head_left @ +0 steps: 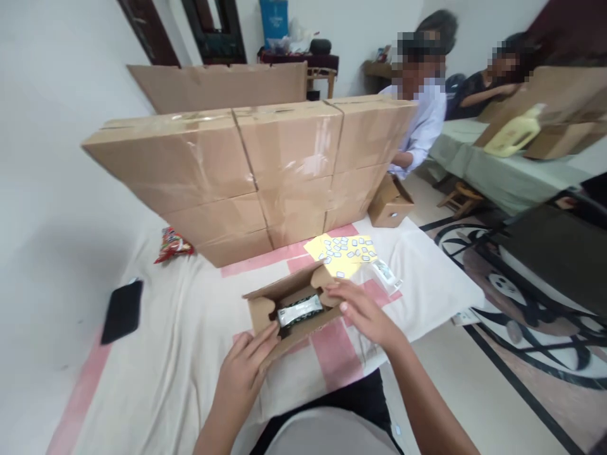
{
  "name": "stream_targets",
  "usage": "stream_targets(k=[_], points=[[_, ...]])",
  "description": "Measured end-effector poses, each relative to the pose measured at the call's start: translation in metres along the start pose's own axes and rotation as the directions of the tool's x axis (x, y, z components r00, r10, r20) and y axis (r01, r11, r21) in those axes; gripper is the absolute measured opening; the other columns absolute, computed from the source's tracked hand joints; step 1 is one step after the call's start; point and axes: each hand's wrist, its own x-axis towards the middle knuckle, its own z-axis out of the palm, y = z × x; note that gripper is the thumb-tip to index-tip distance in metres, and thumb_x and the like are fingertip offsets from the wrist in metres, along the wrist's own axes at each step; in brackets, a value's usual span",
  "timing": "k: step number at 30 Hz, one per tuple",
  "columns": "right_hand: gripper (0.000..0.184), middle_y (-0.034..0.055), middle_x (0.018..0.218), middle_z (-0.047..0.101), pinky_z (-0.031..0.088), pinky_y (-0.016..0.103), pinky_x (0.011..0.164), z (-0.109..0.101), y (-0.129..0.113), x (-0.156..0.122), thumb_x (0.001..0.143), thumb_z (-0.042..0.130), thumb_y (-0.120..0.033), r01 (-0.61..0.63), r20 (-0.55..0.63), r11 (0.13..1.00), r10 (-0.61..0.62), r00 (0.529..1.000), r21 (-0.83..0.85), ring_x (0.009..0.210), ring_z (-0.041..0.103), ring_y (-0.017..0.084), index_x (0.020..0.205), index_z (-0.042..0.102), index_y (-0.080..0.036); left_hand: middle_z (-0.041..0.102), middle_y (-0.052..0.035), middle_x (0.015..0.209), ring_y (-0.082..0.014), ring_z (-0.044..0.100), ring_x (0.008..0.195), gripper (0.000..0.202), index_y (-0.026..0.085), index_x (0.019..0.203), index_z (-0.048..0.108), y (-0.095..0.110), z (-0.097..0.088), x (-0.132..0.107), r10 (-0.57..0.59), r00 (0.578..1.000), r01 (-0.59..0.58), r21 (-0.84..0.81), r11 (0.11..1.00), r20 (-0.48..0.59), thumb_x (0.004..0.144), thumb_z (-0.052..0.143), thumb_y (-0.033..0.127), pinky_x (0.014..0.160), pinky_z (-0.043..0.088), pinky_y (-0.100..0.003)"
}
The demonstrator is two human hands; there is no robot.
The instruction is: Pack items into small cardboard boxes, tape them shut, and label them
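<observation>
A small open cardboard box (287, 285) rests in front of me on the cloth-covered table, with its end flaps raised. Inside lies a silvery-white wrapped packet (298, 311) on top of something dark and patterned, which I cannot make out. My left hand (246, 361) grips the box's left end, its fingertips over the edge by the packet. At the opposite end, my right hand (364, 313) has its fingers on the right flap and rim. Behind the box are yellow sheets (351, 251) dotted with small white tags. A white packet (386, 277) lies right of them.
A tall wall of taped cardboard boxes (294, 170) stands across the table's back. Around it are a red snack bag (173, 245), a black tablet-like object (122, 311) and another small carton (391, 205). Two people are beyond, one near a table with a yellow jug (515, 134).
</observation>
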Motion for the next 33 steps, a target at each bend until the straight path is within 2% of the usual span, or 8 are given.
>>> stream_targets(k=[4,8,12,16,20,23,28,33], points=[[0.042,0.013,0.135,0.067,0.043,0.051,0.116,0.017,0.019,-0.018,0.104,0.047,-0.047,-0.039,0.039,0.994,0.035,0.999,0.104,0.14,0.051,0.029,0.135,0.061,-0.023,0.079,-0.0024,0.118,-0.0251,0.07,0.099,0.024,0.032,0.11,0.075,0.006,0.009,-0.005,-0.134,0.989,0.118,-0.194,0.974,-0.069,0.099,0.054,0.037,0.086,0.058,-0.039],[0.052,0.0126,0.131,0.064,0.053,0.047,0.105,0.035,0.011,-0.015,0.095,0.062,-0.03,-0.138,-0.09,0.99,0.14,0.986,0.027,0.126,0.057,0.028,0.146,0.051,-0.023,0.074,-0.0061,0.113,-0.0248,0.068,0.094,0.041,0.027,0.12,0.067,0.021,0.015,0.002,-0.574,0.804,0.489,-0.38,0.785,-0.153,0.094,0.057,0.057,0.068,0.056,-0.033],[0.07,0.013,0.158,0.042,0.043,0.051,0.118,0.047,0.008,-0.009,0.093,0.055,-0.017,-0.04,-0.16,0.994,0.024,0.987,-0.103,0.146,0.04,0.029,0.159,0.034,-0.027,0.047,-0.0155,0.152,-0.023,0.063,0.097,0.09,0.025,0.154,0.037,0.026,0.02,0.022,-0.69,0.688,0.526,-0.499,0.689,-0.227,0.08,0.071,0.062,0.066,0.055,-0.033],[0.079,0.0122,0.169,0.025,0.033,0.06,0.123,0.05,0.016,-0.003,0.091,0.05,-0.013,0.099,-0.137,0.965,-0.135,0.981,-0.243,0.157,0.02,0.032,0.164,0.022,-0.027,0.039,-0.0126,0.161,-0.0287,0.053,0.134,0.093,0.033,0.162,0.018,0.015,0.02,0.029,-0.627,0.743,0.431,-0.549,0.716,-0.235,0.086,0.066,0.056,0.091,0.055,-0.039],[0.077,0.0137,0.152,0.047,0.039,0.061,0.119,0.05,0.022,0.0,0.088,0.053,-0.014,0.139,-0.184,0.953,-0.193,0.964,-0.27,0.148,0.036,0.033,0.161,0.032,-0.027,0.054,-0.0112,0.148,-0.0321,0.053,0.135,0.052,0.028,0.129,0.058,0.002,0.015,0.02,-0.532,0.817,0.406,-0.432,0.805,-0.223,0.085,0.068,0.056,0.099,0.052,-0.048],[0.057,0.0116,0.144,0.057,0.04,0.057,0.119,0.051,0.022,0.0,0.092,0.055,-0.02,0.136,-0.154,0.951,-0.184,0.971,-0.278,0.147,0.039,0.032,0.149,0.052,-0.025,0.059,-0.0117,0.144,-0.0334,0.053,0.135,0.032,0.026,0.105,0.067,-0.007,0.012,0.013,-0.401,0.884,0.345,-0.246,0.906,-0.239,0.09,0.063,0.054,0.112,0.041,-0.059],[0.048,0.0059,0.161,0.047,0.031,0.051,0.128,0.06,0.016,0.004,0.101,0.051,-0.033,0.116,-0.043,0.932,-0.139,0.989,-0.343,0.157,0.024,0.032,0.147,0.056,-0.018,0.061,-0.0129,0.147,-0.035,0.056,0.131,0.032,0.027,0.109,0.071,-0.028,0.006,0.012,-0.255,0.944,0.253,-0.035,0.967,-0.21,0.095,0.057,0.051,0.113,0.038,-0.063],[0.052,0.0067,0.164,0.044,0.039,0.057,0.12,0.069,0.009,0.016,0.105,0.045,-0.039,0.121,0.009,0.885,-0.131,0.991,-0.449,0.156,0.022,0.039,0.151,0.052,-0.016,0.062,-0.0079,0.147,-0.0387,0.047,0.14,0.04,0.028,0.111,0.074,-0.023,-0.017,0.021,-0.276,0.942,0.312,0.198,0.929,-0.189,0.098,0.047,0.054,0.113,0.042,-0.063]])
